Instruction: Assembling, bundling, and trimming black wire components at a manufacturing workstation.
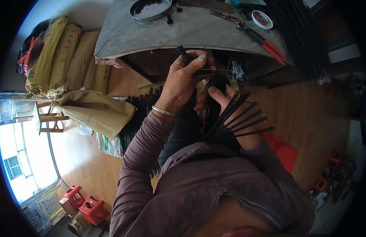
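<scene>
The black sticks (246, 120) look smooth, the bracelet (163, 111) shiny metal, the tabletop (202, 33) matt.

The window (26, 154) at left burns out to white, its daylight glaring on the floor (68, 152). Deep shadow fills the space under the tabletop (198, 35). Fisheye distortion bends the dim, soft right edge.

Standing tan sack (65, 59), second from left: bore red lettering (69, 50). Slumped tan sack (96, 110): bore faint dark print (106, 106), partly unreadable.
</scene>
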`<state>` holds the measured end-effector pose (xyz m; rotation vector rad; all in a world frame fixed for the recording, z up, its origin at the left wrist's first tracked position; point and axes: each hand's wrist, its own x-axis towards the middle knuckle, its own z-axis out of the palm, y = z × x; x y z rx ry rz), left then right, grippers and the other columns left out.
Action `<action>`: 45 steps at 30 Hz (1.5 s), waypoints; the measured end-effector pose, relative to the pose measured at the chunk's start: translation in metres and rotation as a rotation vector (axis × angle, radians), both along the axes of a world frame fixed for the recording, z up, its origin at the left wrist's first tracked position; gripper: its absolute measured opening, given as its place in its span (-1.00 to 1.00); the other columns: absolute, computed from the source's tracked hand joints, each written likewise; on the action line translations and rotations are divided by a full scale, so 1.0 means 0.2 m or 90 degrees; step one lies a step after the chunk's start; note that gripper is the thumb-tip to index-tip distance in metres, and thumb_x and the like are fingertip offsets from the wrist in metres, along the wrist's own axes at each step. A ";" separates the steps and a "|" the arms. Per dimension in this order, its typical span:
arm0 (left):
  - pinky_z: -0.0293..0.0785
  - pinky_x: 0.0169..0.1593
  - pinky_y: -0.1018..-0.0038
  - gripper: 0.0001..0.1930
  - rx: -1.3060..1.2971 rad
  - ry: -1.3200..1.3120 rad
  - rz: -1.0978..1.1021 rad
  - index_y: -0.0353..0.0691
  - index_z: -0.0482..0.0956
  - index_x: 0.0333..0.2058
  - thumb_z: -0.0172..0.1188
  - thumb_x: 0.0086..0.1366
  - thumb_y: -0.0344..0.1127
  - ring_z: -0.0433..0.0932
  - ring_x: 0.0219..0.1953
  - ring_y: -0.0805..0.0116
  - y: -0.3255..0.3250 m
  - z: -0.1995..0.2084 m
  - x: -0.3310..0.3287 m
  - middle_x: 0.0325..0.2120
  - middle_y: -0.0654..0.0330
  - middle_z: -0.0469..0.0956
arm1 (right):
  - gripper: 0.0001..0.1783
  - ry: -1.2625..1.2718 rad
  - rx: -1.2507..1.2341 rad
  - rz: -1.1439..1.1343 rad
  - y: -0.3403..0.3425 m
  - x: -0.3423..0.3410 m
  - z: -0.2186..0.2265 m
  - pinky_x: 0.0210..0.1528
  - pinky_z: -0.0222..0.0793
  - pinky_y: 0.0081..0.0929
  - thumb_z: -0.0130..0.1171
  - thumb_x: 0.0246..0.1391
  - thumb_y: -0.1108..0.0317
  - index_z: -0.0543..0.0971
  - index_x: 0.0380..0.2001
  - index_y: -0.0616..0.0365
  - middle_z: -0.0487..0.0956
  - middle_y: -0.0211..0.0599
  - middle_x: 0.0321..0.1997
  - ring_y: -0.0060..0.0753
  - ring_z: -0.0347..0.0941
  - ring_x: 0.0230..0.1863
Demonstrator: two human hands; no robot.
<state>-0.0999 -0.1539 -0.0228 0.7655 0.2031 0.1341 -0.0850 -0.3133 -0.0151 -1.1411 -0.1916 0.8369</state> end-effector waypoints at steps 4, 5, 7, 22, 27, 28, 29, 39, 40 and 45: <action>0.52 -0.14 0.35 -0.80 -0.044 -0.012 -0.006 -0.20 0.49 -0.14 0.17 0.28 -0.36 0.56 -0.23 0.31 -0.01 0.00 0.02 -0.27 0.18 0.55 | -0.77 -0.004 0.026 -0.003 0.00 0.02 -0.07 -0.31 0.48 -0.51 0.07 0.21 0.27 0.49 -0.25 0.25 0.58 -0.23 -0.41 -0.42 0.53 -0.42; 0.52 -0.14 0.35 -0.80 -0.049 -0.014 0.001 -0.20 0.49 -0.14 0.17 0.28 -0.36 0.56 -0.23 0.31 -0.01 -0.03 0.03 -0.27 0.18 0.55 | -0.77 -0.006 0.021 0.004 0.00 0.03 -0.07 -0.31 0.48 -0.51 0.07 0.21 0.27 0.49 -0.25 0.25 0.58 -0.23 -0.41 -0.42 0.53 -0.42; 0.51 -0.14 0.36 -0.81 -0.017 -0.045 -0.017 -0.18 0.50 -0.15 0.18 0.27 -0.36 0.56 -0.22 0.32 0.01 -0.07 0.05 -0.27 0.19 0.55 | -0.75 0.030 0.022 -0.032 0.01 0.02 -0.06 -0.34 0.51 -0.46 0.11 0.19 0.25 0.48 -0.25 0.25 0.57 -0.19 -0.43 -0.36 0.54 -0.45; 0.59 -0.20 0.43 -0.83 -0.063 -0.005 0.037 -0.27 0.52 -0.21 0.23 0.22 -0.41 0.58 -0.30 0.33 0.09 -0.12 0.05 -0.31 0.10 0.58 | -0.79 0.003 -0.050 -0.017 0.11 0.02 -0.08 -0.39 0.51 -0.47 0.08 0.20 0.27 0.50 -0.26 0.21 0.55 -0.27 -0.46 -0.38 0.53 -0.49; 0.60 -0.20 0.42 -0.84 -0.106 0.011 0.036 -0.28 0.52 -0.21 0.21 0.23 -0.43 0.58 -0.31 0.33 0.10 -0.09 0.03 -0.31 0.10 0.57 | -0.79 -0.002 -0.053 -0.023 0.13 0.02 -0.08 -0.39 0.51 -0.48 0.08 0.20 0.27 0.50 -0.27 0.21 0.56 -0.28 -0.46 -0.39 0.53 -0.49; 0.60 -0.21 0.41 -0.84 -0.113 0.008 0.035 -0.27 0.52 -0.21 0.21 0.23 -0.43 0.58 -0.31 0.33 0.11 -0.09 0.03 -0.31 0.11 0.57 | -0.80 -0.005 -0.055 -0.025 0.13 0.02 -0.08 -0.38 0.51 -0.49 0.07 0.20 0.27 0.50 -0.27 0.21 0.56 -0.28 -0.46 -0.40 0.53 -0.48; 0.60 -0.21 0.41 -0.84 -0.114 0.008 0.035 -0.27 0.52 -0.21 0.21 0.23 -0.43 0.58 -0.31 0.33 0.11 -0.10 0.03 -0.31 0.11 0.57 | -0.80 -0.006 -0.057 -0.025 0.13 0.01 -0.08 -0.38 0.51 -0.49 0.07 0.20 0.27 0.50 -0.27 0.21 0.56 -0.28 -0.46 -0.40 0.53 -0.48; 0.59 -0.24 0.42 -0.82 -0.047 0.014 0.042 -0.26 0.54 -0.22 0.25 0.20 -0.38 0.56 -0.29 0.37 0.11 -0.12 0.03 -0.34 0.16 0.57 | -0.81 -0.003 -0.051 -0.024 0.13 0.01 -0.09 -0.37 0.51 -0.49 0.06 0.21 0.29 0.51 -0.25 0.19 0.56 -0.28 -0.45 -0.40 0.54 -0.47; 0.59 -0.24 0.43 -0.82 -0.045 0.009 0.041 -0.25 0.54 -0.22 0.25 0.20 -0.38 0.56 -0.29 0.37 0.11 -0.12 0.03 -0.33 0.15 0.57 | -0.81 -0.006 -0.047 -0.023 0.13 0.02 -0.09 -0.37 0.52 -0.49 0.06 0.21 0.28 0.51 -0.25 0.19 0.56 -0.29 -0.45 -0.40 0.54 -0.47; 0.57 -0.25 0.45 -0.82 -0.030 0.005 0.048 -0.24 0.55 -0.22 0.26 0.20 -0.38 0.57 -0.29 0.38 0.11 -0.12 0.03 -0.32 0.15 0.59 | -0.75 0.006 -0.050 -0.026 0.13 0.02 -0.10 -0.38 0.50 -0.47 0.13 0.18 0.22 0.46 -0.25 0.19 0.58 -0.20 -0.44 -0.34 0.55 -0.47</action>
